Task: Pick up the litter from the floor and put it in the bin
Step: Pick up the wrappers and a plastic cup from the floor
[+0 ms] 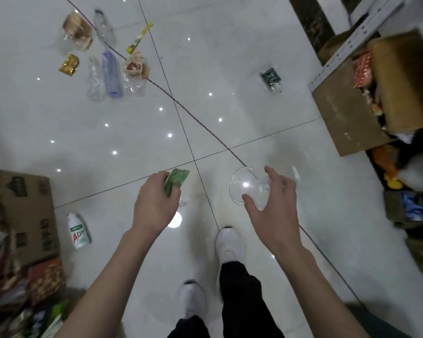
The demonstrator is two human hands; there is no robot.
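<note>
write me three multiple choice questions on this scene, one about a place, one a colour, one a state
1. Where does the white drink bottle lie?
A. in the right-hand box
B. on the floor beside the left cardboard box
C. between the shoes

2. What colour is the wrapper in the left hand?
A. red
B. blue
C. green

3. What is the right hand doing?
A. holding a clear cup
B. hanging empty
C. pressing the floor

Answers:
1 B, it lies on the tiles next to that box.
2 C, green foil sticks out of the grip.
3 A, thumb and fingers span the cup.
</note>
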